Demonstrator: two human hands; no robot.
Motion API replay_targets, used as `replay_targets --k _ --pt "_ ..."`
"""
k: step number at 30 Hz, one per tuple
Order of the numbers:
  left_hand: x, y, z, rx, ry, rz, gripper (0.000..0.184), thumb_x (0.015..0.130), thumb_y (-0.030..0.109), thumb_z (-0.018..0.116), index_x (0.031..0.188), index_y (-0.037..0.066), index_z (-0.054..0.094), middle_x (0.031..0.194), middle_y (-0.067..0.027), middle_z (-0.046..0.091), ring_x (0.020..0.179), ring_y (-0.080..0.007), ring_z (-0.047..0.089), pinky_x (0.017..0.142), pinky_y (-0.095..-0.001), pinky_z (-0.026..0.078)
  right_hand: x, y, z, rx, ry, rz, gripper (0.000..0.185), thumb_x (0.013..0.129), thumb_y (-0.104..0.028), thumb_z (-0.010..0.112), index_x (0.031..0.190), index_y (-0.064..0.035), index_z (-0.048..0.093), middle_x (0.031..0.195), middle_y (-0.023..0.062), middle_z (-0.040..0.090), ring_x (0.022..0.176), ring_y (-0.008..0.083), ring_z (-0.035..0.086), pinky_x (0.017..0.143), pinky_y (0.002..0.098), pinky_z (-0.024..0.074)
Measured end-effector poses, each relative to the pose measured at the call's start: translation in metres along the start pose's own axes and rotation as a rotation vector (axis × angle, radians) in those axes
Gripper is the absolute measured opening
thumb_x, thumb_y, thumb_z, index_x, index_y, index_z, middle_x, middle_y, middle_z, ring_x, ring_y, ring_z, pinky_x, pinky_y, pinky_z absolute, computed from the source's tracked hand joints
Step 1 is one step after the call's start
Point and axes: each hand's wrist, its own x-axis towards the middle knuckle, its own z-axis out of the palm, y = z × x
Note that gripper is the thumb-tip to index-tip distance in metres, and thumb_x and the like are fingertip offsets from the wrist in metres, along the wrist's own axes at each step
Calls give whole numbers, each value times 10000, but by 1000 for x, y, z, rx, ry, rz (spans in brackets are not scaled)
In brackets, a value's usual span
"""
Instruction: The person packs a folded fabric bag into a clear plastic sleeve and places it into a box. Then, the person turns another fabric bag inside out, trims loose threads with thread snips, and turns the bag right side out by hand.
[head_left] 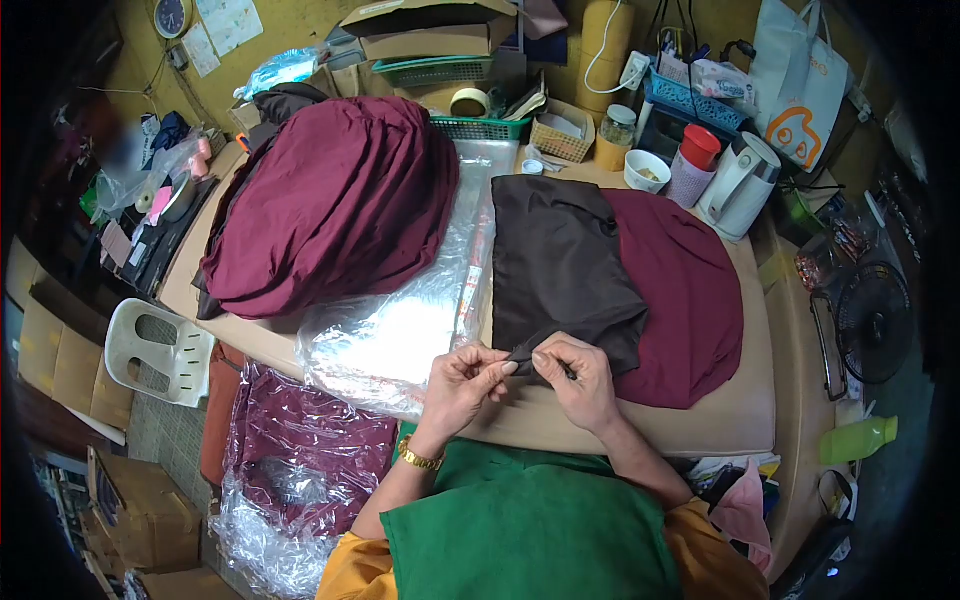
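Note:
Black fabric (560,250) lies partly over a maroon cloth piece (685,300) on the table in front of me. My left hand (470,385) pinches the near corner of the black fabric between thumb and fingers. Close beside it, my right hand (578,380) grips the same edge, thumb on top. A small dark object shows under the right fingers; its kind cannot be made out. To the left rests a large pile of maroon fabric (335,205). Clear plastic bags (385,330) lie flat between the pile and the black fabric.
A white kettle (740,185), a red-lidded cup (700,147), a bowl (647,170) and a jar (617,125) stand at the back right. Green baskets (480,128) sit behind. Plastic-wrapped maroon fabric (310,450) is below the table's front-left edge, near a white stool (160,350).

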Motion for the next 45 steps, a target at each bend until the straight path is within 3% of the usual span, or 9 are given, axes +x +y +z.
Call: replay_targets --k 4,6,12,17,21,22,30,35,45 --pt "-8 31 9 84 5 -16 225 887 80 707 1085 -20 672 871 -15 663 619 -19 575 554 -172 484 -2 -1 4 -13 -13 -45 130 881 -8 632 774 58 597 755 71 602 665 115 536 594 261 417" --pt "-9 35 8 125 39 17 192 894 96 702 1047 -17 680 803 -2 662 613 -19 575 541 -170 475 -2 -3 4 -148 -92 -83 61 786 70 631 843 47 630 803 120 632 690 197 628 625 315 477" --pt "-7 18 2 16 77 -73 132 921 170 680 944 40 682 698 27 616 547 -27 554 485 -151 419 -1 -5 9 -58 -96 -69 63 795 81 611 846 48 629 799 118 618 665 182 603 612 279 463" --pt "-12 10 -29 -118 308 37 244 979 259 598 789 105 611 675 44 583 500 -11 465 451 -148 337 -2 -4 6 16 -26 -17 24 833 54 626 811 60 619 775 90 611 659 122 554 600 256 432" --pt "-17 38 -2 163 228 -2 183 958 216 630 1003 45 676 647 69 550 468 -19 434 440 -164 340 -1 -5 10 -15 -43 -45 106 877 9 637 789 64 615 764 78 609 659 98 519 585 254 405" --pt "-17 39 4 157 204 33 221 932 196 667 1075 28 679 667 54 587 463 -20 459 431 -161 363 -1 -5 11 -12 -48 -45 106 877 9 637 789 64 615 764 78 609 659 98 519 585 254 405" --pt "-11 10 4 -164 117 -77 165 931 155 661 1004 8 649 719 -16 659 564 -53 613 493 -166 482 -2 -9 9 -12 -33 -31 109 874 -6 652 792 60 624 771 91 616 660 127 540 591 269 417" --pt "-12 5 -1 -377 74 -75 200 985 163 569 1011 -33 593 877 -118 693 781 -172 717 686 -227 591 -2 -7 12 2 -6 -40 123 879 -20 653 791 60 622 774 97 617 667 133 545 595 273 419" --pt "-21 30 10 -643 -19 -133 259 1019 179 489 995 -65 573 1112 -215 661 1015 -249 683 870 -300 585 2 -5 4 -38 5 -9 111 877 -7 652 791 56 623 771 89 629 653 130 579 587 268 432"
